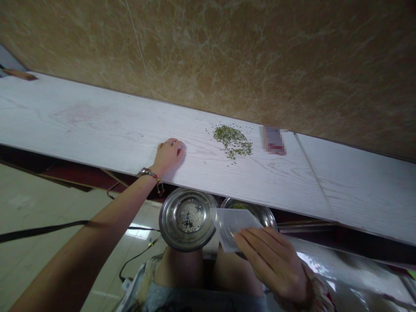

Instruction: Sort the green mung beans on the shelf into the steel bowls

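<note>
My left hand [169, 155] rests on the white wooden tabletop [97, 125] with its fingers curled under; what they hold, if anything, is hidden. A pile of small green beans [232, 141] lies on the table to its right. My right hand [271, 258] holds a clear plastic sheet [232, 225] over my lap. Below the table's edge sit two steel bowls: the left bowl [187, 219] has a few pale grains in it, and the right bowl [260, 212] is partly covered by the sheet.
A small blurred reddish object [274, 140] lies on the table right of the beans. A brown marble-patterned wall [227, 52] stands behind the table. Black cables [42, 230] run across the tiled floor at left. My knees [198, 268] are below the bowls.
</note>
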Tool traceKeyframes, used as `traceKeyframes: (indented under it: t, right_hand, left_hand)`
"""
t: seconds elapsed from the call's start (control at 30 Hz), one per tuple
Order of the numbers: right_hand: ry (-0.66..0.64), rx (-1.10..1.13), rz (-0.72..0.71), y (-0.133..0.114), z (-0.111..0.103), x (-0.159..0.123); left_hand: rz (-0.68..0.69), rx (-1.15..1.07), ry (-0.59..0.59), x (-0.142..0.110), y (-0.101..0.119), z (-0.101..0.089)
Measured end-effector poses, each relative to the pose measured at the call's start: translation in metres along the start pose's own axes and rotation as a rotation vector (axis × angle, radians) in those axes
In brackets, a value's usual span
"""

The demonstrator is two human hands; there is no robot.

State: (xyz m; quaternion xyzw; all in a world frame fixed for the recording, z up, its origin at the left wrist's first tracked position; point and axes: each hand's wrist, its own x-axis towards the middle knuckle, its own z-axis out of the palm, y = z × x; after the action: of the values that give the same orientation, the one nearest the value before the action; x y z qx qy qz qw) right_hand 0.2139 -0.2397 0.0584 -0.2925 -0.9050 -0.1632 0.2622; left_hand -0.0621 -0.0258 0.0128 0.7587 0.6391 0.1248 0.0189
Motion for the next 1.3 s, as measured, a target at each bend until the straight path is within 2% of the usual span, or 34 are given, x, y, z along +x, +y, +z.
traceKeyframes:
  t: [0.17, 0.3, 0.4, 0.47, 0.5, 0.6, 0.73, 0.87, 1.0, 1.2, 1.3]
  right_hand:
    - [0.037, -0.030, 0.123, 0.011, -0.003, -0.007]
    - [0.077, -0.024, 0.154, 0.024, -0.008, -0.016]
    - [0.096, -0.086, 0.214, 0.041, -0.011, -0.018]
    - [0.182, -0.177, 0.267, 0.054, -0.010, -0.016]
    - [0.180, -0.217, 0.267, 0.062, -0.009, -0.013]
    - [0.134, -0.311, 0.239, 0.085, 0.000, -0.002]
    - [0.133, -0.365, 0.199, 0.110, 0.019, 0.008]
    - [0.109, -0.353, 0.199, 0.121, 0.038, 0.013]
    - [0.094, -0.363, 0.179, 0.125, 0.050, 0.018]
    - [0.043, -0.336, 0.169, 0.127, 0.054, 0.020]
    - [0.058, -0.312, 0.155, 0.125, 0.049, 0.020]
  left_hand:
    - [0.009, -0.001, 0.004, -0.001, 0.000, 0.000]
    - [0.002, 0.016, -0.001, -0.001, 0.001, -0.001]
    - [-0.019, 0.063, -0.019, -0.001, 0.005, -0.006]
    - [-0.027, 0.099, -0.041, 0.000, 0.009, -0.010]
    - [-0.030, 0.114, -0.055, 0.001, 0.012, -0.012]
    - [-0.078, 0.133, -0.075, 0.003, 0.020, -0.013]
    - [-0.146, 0.086, 0.000, 0.005, 0.026, -0.005]
    - [-0.130, 0.011, 0.055, 0.005, 0.023, 0.001]
    - [-0.122, -0.005, 0.057, 0.004, 0.019, 0.003]
    - [-0.007, -0.044, 0.096, 0.007, 0.013, 0.010]
    - [0.156, -0.098, 0.060, 0.008, 0.011, 0.013]
